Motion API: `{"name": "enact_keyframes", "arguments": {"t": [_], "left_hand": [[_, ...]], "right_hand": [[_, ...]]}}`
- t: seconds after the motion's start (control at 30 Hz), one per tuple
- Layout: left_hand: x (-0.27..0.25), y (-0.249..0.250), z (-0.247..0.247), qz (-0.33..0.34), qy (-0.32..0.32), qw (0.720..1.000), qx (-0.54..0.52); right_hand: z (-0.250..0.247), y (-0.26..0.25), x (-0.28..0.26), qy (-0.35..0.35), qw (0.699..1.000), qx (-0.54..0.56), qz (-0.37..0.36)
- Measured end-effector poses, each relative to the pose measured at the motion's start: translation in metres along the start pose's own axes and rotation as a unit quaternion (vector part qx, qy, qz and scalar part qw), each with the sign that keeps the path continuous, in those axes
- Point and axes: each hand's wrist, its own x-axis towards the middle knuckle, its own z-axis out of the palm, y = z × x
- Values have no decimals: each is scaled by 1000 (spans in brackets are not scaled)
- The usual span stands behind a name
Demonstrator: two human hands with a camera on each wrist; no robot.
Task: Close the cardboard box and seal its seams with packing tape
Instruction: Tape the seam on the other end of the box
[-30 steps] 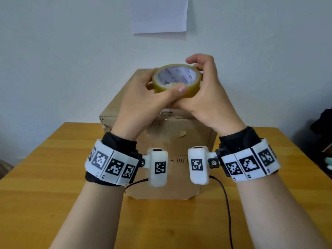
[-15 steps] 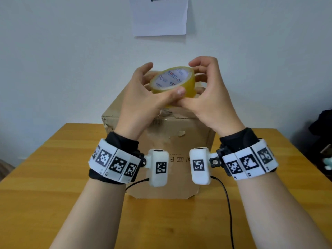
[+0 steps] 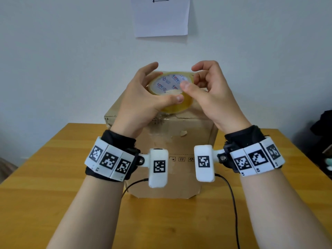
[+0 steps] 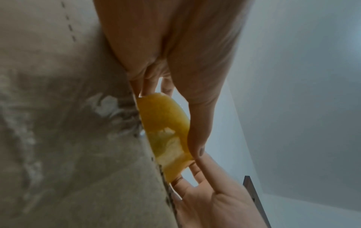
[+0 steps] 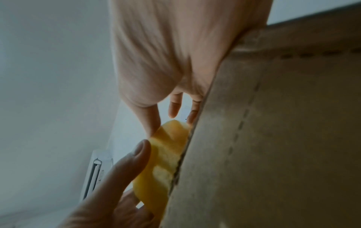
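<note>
A closed brown cardboard box stands upright on the wooden table. Just above its top I hold a roll of yellowish clear packing tape with printed white core. My left hand grips the roll, thumb across its near side and fingers behind it. My right hand has its thumb on the roll's upper rim and curled fingers at its right side; the index finger is lifted clear. In the left wrist view the roll sits against the box edge. The right wrist view shows the roll beside the box wall.
A white sheet of paper hangs on the wall behind the box. A black cable runs over the table from my right wrist. Dark objects sit at the table's far right edge.
The roll has come down closer to the box top and tilted its opening toward me. My right index finger has lifted off it and my left fingers have spread.
</note>
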Motion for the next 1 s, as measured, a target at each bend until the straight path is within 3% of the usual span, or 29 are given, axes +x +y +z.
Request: {"name": "enact_keyframes", "arguments": {"t": [1.0], "left_hand": [[1, -6, 3, 35, 22, 996, 75]], "right_hand": [[4, -6, 5, 47, 996, -35, 65]]}}
